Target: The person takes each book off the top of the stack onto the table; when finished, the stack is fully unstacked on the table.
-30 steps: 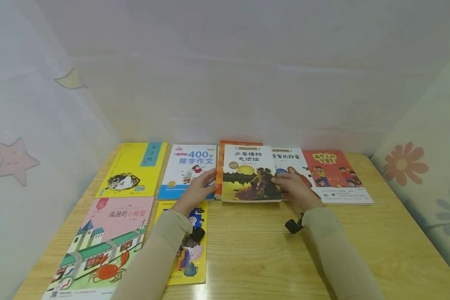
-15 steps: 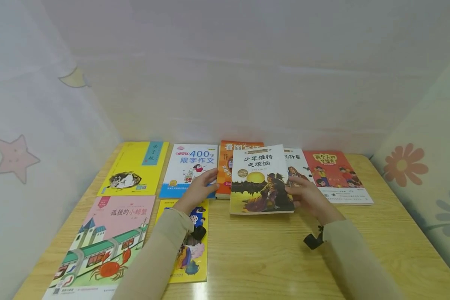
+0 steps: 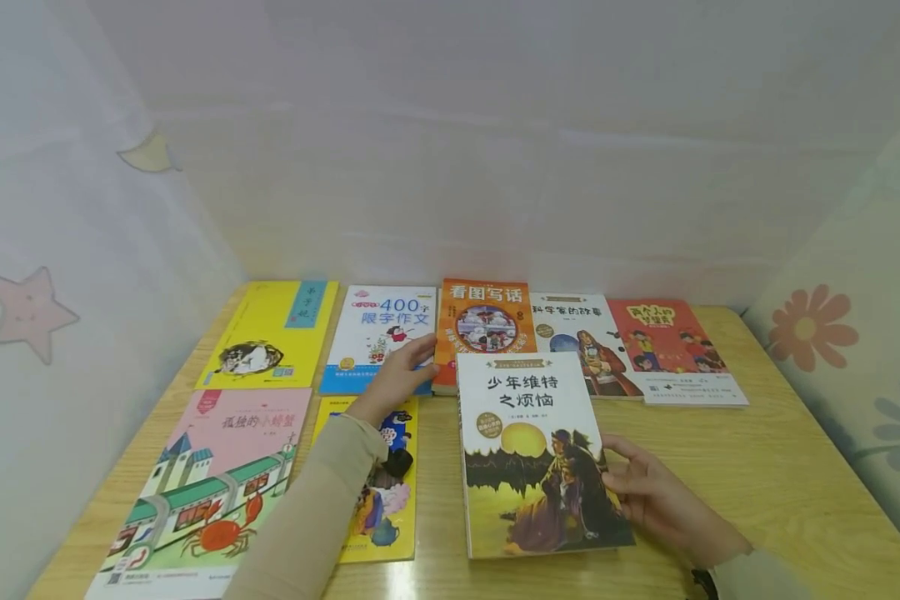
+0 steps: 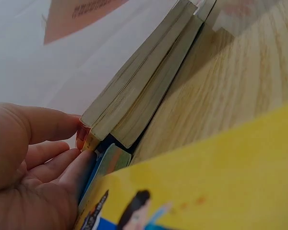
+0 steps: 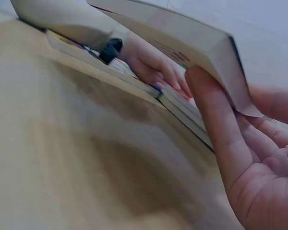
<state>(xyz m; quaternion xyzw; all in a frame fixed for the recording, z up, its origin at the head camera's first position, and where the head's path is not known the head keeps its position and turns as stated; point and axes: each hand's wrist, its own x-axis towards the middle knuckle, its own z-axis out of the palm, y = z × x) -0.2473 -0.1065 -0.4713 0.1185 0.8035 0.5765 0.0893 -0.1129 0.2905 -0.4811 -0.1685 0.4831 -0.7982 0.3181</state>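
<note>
My right hand grips the right edge of a white-topped storybook with a yellow moon and two figures on its cover. In the right wrist view this paperback is raised above the table, thumb on one face and fingers on the other. An orange book lies further back, its lower right partly covered by the held one in the head view. My left hand pinches the orange book's left edge. The left wrist view shows those fingertips at the corner of the stacked books.
Left of my left hand lie a white-and-blue book, a yellow book and a pink crab book. Another yellow book is under my left forearm. At right are a scientist book and a red book. Cloth walls enclose the table.
My right hand has lifted the moon-cover book off the orange one and brought it toward me, uncovering the orange and scientist books. My left hand has stayed in place.
</note>
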